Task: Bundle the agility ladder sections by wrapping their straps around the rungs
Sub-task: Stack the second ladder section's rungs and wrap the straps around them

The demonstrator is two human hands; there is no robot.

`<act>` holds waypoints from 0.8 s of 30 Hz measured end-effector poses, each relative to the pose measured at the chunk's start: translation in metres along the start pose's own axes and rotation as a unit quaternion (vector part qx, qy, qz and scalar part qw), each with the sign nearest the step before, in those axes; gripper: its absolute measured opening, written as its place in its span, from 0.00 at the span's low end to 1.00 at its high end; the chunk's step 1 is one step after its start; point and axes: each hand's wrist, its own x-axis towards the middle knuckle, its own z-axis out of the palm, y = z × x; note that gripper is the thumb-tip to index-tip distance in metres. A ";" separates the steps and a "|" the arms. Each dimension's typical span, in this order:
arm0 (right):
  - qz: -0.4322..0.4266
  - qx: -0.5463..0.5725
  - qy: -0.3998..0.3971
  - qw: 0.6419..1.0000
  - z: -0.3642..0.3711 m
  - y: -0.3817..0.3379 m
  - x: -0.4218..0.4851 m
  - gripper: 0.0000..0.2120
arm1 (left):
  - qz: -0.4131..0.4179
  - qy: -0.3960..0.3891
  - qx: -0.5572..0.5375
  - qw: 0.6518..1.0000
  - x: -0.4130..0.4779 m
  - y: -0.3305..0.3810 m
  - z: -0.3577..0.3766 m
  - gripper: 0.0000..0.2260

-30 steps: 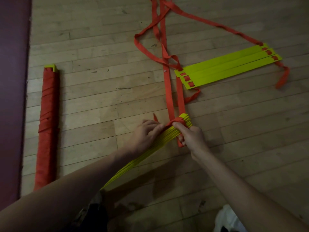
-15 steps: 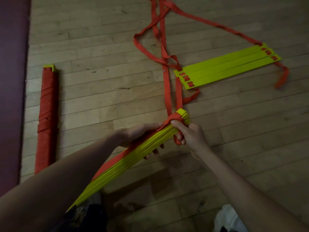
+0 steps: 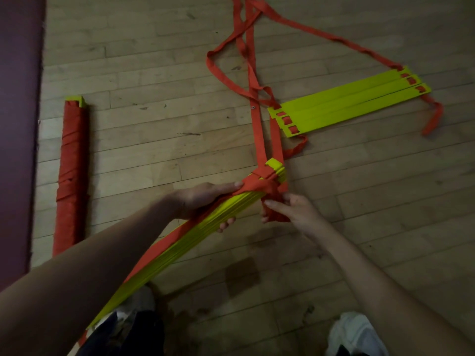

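Observation:
A stack of yellow-green rungs [image 3: 195, 240] slants from my lap up toward the middle of the floor. My left hand [image 3: 203, 201] grips the stack near its far end, thumb on top and fingers curled underneath. An orange strap [image 3: 259, 182] crosses the stack's far tip. My right hand [image 3: 290, 210] pinches a bunched part of that strap just right of the stack. Two strap lengths [image 3: 258, 134] run from the tip away to a second group of three flat rungs [image 3: 347, 104] lying on the floor.
A finished bundle wrapped in orange strap [image 3: 70, 176] lies on the wooden floor at the left, next to a dark red mat [image 3: 18, 124]. Loose strap loops [image 3: 231, 60] trail toward the top edge. My white shoe [image 3: 357, 332] shows at the bottom right.
The rung stack has lifted off the floor and tilted up. My left hand shifted from the strap on top to gripping the stack; my right hand pulled the strap down the right side.

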 end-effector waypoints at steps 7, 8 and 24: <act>0.009 -0.032 0.013 0.999 0.001 0.014 -0.001 0.08 | 0.034 0.035 0.046 0.998 0.003 0.006 0.003 0.29; 0.007 -0.044 0.016 0.999 0.000 0.015 -0.001 0.08 | 0.044 0.050 0.060 0.996 0.005 0.006 0.003 0.28; 0.028 -0.135 0.216 0.967 0.012 -0.024 -0.007 0.28 | 0.155 0.333 0.489 0.791 0.034 -0.008 0.049 0.20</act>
